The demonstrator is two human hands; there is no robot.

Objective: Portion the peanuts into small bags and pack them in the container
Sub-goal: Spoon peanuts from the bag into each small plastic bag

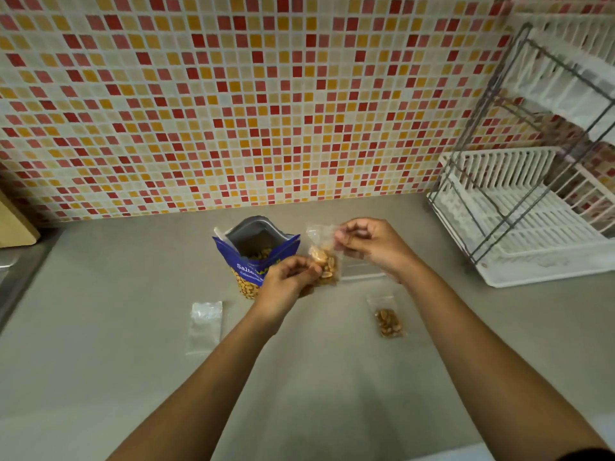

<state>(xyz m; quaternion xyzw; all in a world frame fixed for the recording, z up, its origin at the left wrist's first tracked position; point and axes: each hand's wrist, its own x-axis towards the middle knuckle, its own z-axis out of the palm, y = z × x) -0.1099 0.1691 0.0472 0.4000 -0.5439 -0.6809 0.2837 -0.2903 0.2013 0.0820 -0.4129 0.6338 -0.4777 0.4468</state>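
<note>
A blue peanut pouch (250, 257) stands open on the grey counter (116, 327), with peanuts showing inside. To the right of the pouch, both hands hold up a small clear bag (324, 261) partly filled with peanuts. My right hand (369, 244) pinches the bag's top edge. My left hand (289, 277) grips its lower part at the peanuts. A filled small bag (387, 322) lies flat on the counter at the right. An empty small bag (204, 324) lies on the left. Under my right hand lies another clear bag (361, 269).
A white dish rack (532, 211) with a grey wire frame stands at the right against the mosaic tile wall. A wooden board (15, 224) leans at the far left beside a metal sink edge (13, 271).
</note>
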